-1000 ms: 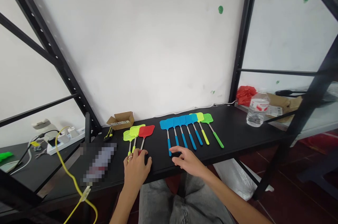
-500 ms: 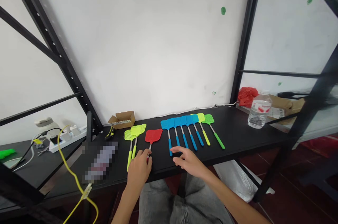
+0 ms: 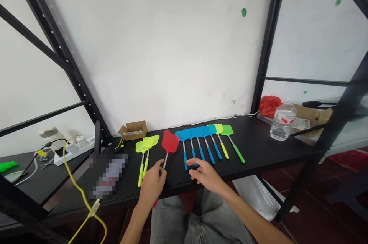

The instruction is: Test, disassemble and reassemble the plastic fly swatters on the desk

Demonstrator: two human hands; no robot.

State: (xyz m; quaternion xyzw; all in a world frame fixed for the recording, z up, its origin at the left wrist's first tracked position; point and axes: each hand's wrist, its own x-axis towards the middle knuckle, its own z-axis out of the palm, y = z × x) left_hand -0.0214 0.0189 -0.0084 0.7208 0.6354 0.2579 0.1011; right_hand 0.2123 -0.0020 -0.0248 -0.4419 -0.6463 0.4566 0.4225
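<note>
My left hand (image 3: pixel 154 180) is closed around a red fly swatter (image 3: pixel 170 142), whose head is lifted and turned toward the blue ones. Its handle end sticks out below my hand, past the table's front edge. My right hand (image 3: pixel 206 175) has its fingers apart and curved, close to the handle ends of several overlapping blue fly swatters (image 3: pixel 197 133). Beside those lie a yellow fly swatter (image 3: pixel 222 142) and a green fly swatter (image 3: pixel 236 151). Two yellow-green fly swatters (image 3: pixel 150 142) rest left of my left hand.
On the black table (image 3: pixel 253 140) stand a small open cardboard box (image 3: pixel 133 131) and a box cutter (image 3: pixel 119 145). A water bottle (image 3: pixel 283 121) stands at the right. A yellow cable (image 3: pixel 75 178) and a power strip (image 3: pixel 74 152) are on the left. Black metal posts (image 3: pixel 267 44) frame the space.
The red fly swatter has tilted in my left hand: its head swung up and right, and its handle end now shows below the hand. My right hand has barely moved.
</note>
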